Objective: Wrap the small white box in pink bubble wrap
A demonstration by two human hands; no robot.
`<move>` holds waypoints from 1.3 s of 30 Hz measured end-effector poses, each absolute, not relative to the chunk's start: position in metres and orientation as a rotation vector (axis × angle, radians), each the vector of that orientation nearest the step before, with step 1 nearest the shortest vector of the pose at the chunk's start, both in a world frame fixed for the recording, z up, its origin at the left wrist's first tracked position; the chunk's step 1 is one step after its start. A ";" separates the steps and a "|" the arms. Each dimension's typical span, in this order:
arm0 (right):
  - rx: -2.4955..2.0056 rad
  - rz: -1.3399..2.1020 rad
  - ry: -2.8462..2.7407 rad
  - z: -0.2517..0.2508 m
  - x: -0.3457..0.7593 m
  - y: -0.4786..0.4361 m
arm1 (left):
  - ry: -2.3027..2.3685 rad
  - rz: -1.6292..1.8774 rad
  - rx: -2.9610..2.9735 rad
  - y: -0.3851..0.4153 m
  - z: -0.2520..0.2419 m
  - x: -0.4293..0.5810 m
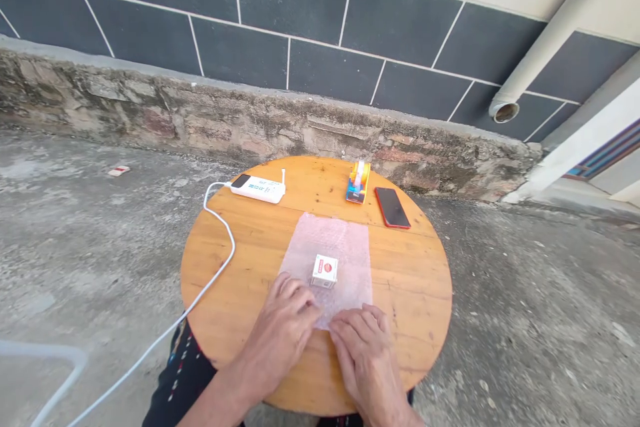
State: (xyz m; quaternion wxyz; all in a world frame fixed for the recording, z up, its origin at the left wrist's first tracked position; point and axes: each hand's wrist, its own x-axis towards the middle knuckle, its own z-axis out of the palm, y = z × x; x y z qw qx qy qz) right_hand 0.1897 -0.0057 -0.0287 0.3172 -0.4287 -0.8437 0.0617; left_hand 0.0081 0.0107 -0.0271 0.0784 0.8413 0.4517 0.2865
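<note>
A sheet of pinkish bubble wrap [345, 237] lies flat on the round wooden table [410, 293]. On it, a little nearer to me than its middle, sits a small white box [325, 271] with red print on top. My left hand [285, 323] is at the sheet's near left corner, its fingers curled and closed on the edge. At the near right corner my right hand [364, 343] has its fingertips pressed together on the same edge. Both hands are close to the box but apart from it. The fingers partly hide the near edge.
At the far left of the table lies a white power bank-like device [263, 189] with a white cable [220, 267] running off towards me. A yellow tape dispenser [357, 181] and a red-edged phone [393, 207] are at the far right. Beyond stands a stone-based wall [310, 127].
</note>
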 end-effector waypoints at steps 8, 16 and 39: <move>-1.239 0.314 -2.190 -0.011 0.210 0.028 | 1.376 1.099 2.406 0.000 -0.044 0.007; -1.213 0.367 -2.218 -0.028 0.194 0.069 | 1.376 1.178 2.372 -0.003 -0.057 0.012; -1.331 0.650 -1.879 -0.025 0.232 0.037 | 1.520 1.047 2.345 0.059 -0.008 0.012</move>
